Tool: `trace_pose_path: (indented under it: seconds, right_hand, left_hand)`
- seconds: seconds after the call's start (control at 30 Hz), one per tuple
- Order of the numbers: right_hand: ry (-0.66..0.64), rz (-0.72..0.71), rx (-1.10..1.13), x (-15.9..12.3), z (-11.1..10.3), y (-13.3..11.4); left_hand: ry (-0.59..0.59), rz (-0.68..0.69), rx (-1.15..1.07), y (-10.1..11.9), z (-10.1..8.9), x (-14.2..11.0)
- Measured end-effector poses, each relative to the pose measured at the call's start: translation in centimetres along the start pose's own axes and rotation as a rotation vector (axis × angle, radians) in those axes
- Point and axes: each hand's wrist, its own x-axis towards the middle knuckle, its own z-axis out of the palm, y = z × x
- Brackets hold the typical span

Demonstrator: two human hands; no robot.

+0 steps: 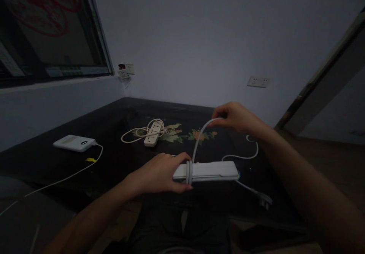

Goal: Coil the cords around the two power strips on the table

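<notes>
My left hand grips the left end of a white power strip, its fingers wrapped around the body. Two or so turns of white cord circle the strip beside my thumb and fingertips. From these turns the cord rises in a curve to my right hand, which pinches it above the strip. More of the cord trails behind my right forearm on the table. A plug hangs or lies at the strip's right end, on a short length of cord; I cannot tell whether it touches the table.
On the dark, flower-painted table lies another power strip with its cord looped over it. A white power bank sits at the left, its cable running off the table. Wall sockets are behind; a window is at the left.
</notes>
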Motion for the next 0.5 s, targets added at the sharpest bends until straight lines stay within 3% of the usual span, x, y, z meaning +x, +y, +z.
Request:
trace_pose_path:
  seconds: [0.1, 0.3, 0.5]
  right_hand:
    - [-0.061, -0.021, 0.025, -0.2, -0.5, -3.0]
    - [0.027, -0.148, -0.076, -1.7, 1.1, -6.9]
    - [0.112, -0.186, -0.127, -4.2, 2.8, -8.8]
  left_hand:
    - [0.061, -0.066, 0.052, -0.9, 0.8, 0.6]
    - [0.444, -0.004, -0.206, -3.2, 2.5, 1.5]
    - [0.52, -0.047, -0.419, -3.5, 2.2, 2.1]
